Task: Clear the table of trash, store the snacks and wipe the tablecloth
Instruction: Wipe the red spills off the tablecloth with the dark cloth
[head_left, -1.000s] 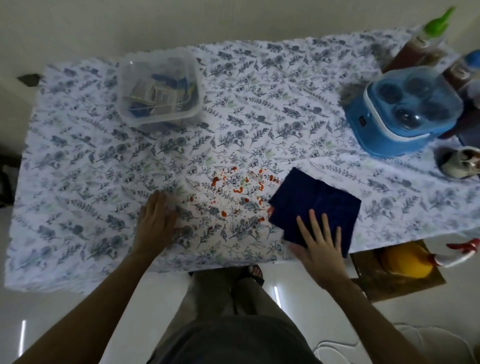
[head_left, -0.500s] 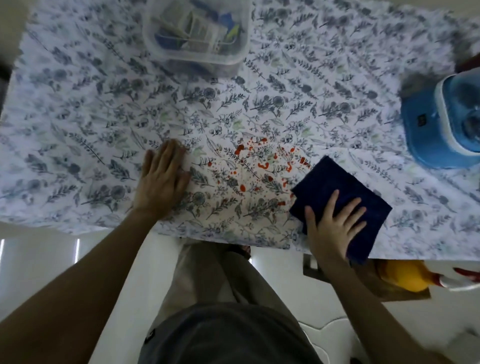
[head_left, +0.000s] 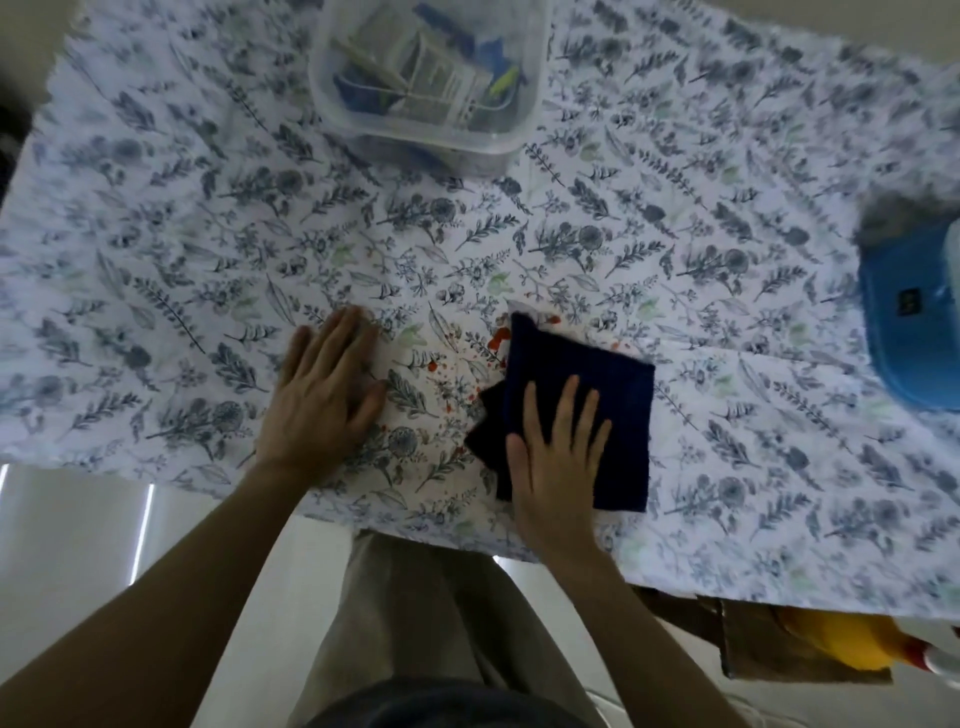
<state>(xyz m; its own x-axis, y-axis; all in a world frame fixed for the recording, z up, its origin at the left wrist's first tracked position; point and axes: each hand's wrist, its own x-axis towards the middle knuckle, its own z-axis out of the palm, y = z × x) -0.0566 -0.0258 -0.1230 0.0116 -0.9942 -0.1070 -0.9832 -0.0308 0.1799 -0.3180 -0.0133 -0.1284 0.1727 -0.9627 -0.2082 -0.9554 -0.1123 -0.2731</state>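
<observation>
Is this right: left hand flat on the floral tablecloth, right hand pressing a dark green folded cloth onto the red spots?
Not quite. The folded cloth is dark navy blue, not green, as the head view shows. The rest holds: the left hand lies flat on the floral tablecloth, and the right hand presses the cloth down over the red spots, some still showing at its left edge.

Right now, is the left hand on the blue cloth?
No, the left hand lies flat on the bare tablecloth; the right hand presses the cloth.

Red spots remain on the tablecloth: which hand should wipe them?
Right. The right hand lies flat on the cloth beside the spots; the left hand is bare, pressing the tablecloth flat.
</observation>
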